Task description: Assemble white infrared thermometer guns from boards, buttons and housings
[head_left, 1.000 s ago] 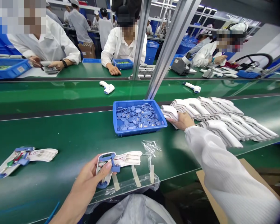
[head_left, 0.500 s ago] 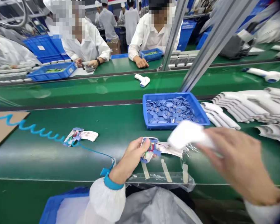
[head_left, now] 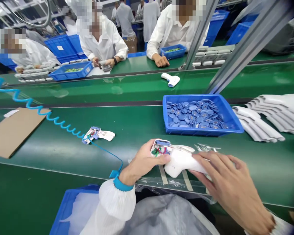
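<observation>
My left hand (head_left: 147, 160) is closed around an opened handheld thermometer half (head_left: 161, 148), with coloured wires and blue parts showing inside its head. My right hand (head_left: 227, 179) grips a smooth white housing shell (head_left: 180, 163) by its handle end, outer face up. The shell lies in front of the thermometer half and overlaps its handle; my left thumb reaches the shell's head. Whether the two parts touch along their edges is hidden. A second opened thermometer half (head_left: 99, 133) lies on the green bench to the left.
A blue tray (head_left: 203, 132) of small blue oval parts stands behind my hands. Stacked white shells (head_left: 259, 125) lie right of it. A coiled blue cord (head_left: 56, 121) runs to my left wristband. One assembled thermometer (head_left: 171, 79) lies on the belt; co-workers (head_left: 101, 42) sit beyond.
My right hand has brought the white shell left and down to the thermometer half in my left hand. The camera view has shifted left, so the bench things appear farther right.
</observation>
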`<act>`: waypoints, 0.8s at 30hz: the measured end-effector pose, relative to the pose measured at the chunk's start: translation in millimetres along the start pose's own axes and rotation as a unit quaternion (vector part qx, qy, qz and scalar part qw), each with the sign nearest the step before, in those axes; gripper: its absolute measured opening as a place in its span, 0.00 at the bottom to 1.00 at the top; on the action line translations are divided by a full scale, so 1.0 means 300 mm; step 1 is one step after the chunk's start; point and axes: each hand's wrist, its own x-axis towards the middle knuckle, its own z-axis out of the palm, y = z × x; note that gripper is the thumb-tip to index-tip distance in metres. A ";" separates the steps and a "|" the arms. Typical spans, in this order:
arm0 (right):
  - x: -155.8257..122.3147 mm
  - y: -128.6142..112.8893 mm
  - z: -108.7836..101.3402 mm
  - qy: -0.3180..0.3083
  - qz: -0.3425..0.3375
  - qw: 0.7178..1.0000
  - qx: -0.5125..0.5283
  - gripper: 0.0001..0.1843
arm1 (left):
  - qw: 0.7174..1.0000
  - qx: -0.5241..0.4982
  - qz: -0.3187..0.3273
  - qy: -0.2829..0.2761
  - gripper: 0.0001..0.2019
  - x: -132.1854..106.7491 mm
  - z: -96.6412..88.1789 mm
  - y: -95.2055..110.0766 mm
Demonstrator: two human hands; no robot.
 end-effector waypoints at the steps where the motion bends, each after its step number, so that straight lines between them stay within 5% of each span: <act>1: -0.004 -0.005 0.012 -0.007 -0.003 1.000 -0.005 0.14 | 1.000 -0.006 0.000 0.018 0.28 0.002 -0.004 0.002; 6: 0.094 -0.094 0.050 0.006 0.076 0.995 0.058 0.16 | 0.995 -0.004 0.017 0.094 0.28 0.018 -0.006 -0.009; 12: 0.303 -0.228 0.120 0.000 0.097 0.983 0.158 0.11 | 0.991 0.039 0.067 0.110 0.25 0.031 0.007 -0.022; 20: 0.327 -0.263 0.151 0.031 0.135 0.981 0.137 0.14 | 0.981 0.044 0.128 0.137 0.19 0.049 0.006 -0.051; 24: 0.346 -0.254 0.138 0.004 0.097 0.985 0.143 0.11 | 0.974 0.078 0.148 0.152 0.20 0.042 0.003 -0.052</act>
